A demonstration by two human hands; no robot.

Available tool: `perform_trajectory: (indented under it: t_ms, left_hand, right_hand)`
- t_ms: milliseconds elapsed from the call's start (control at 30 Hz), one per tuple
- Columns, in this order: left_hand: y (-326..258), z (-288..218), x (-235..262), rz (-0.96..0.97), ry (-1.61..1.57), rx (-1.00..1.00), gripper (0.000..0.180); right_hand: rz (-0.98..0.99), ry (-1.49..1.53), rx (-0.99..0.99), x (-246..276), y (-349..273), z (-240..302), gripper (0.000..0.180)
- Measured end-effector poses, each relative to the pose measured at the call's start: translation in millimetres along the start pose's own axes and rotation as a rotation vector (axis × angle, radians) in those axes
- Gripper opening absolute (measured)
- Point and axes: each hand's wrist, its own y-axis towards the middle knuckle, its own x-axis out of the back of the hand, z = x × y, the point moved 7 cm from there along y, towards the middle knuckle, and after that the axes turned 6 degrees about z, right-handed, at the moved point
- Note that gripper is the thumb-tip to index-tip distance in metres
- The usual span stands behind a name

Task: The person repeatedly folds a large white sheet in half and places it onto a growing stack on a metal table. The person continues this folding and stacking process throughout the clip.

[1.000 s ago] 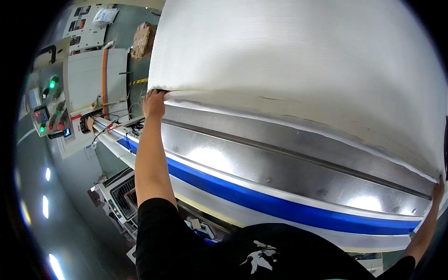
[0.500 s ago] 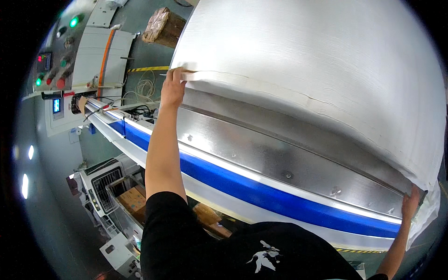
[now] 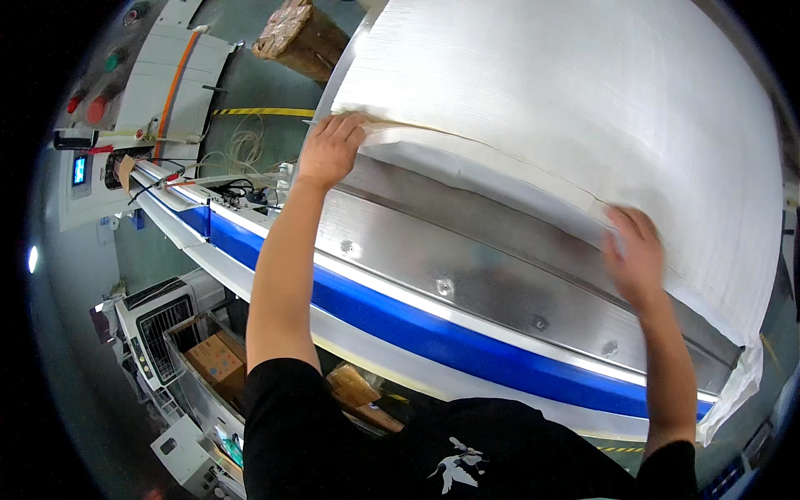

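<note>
Lying at the frame's lower left, a cardboard box [image 3: 215,365] is seen, while left of upper centre a white fabric sheet [image 3: 533,92], spread to the upper right, is gripped at its edge by the left hand [image 3: 332,148] and, right of centre, overlapped by the blurred right hand [image 3: 637,257], whose grip cannot be told.

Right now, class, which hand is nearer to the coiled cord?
Left. The left hand grips the white sheet near its left corner, just right of the coiled cord in view; the right hand, blurred, is much farther right.
</note>
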Motion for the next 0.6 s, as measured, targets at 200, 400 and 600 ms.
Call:
perform_trajectory:
  t_ms: [200,400,600]
  left_hand:
    - [7,10,-7,0.237,-0.028,-0.009,0.022]
    - [27,-7,0,0.385,-0.094,0.032,0.052]
    - [60,-29,-2,0.839,0.229,0.155,0.040]
  right_hand:
    - [0.110,0.435,0.304,-67,158,171,0.030]
    - [0.216,0.350,0.069,-128,194,179,0.034]
    - [0.257,0.233,-0.337,-84,74,18,0.048]
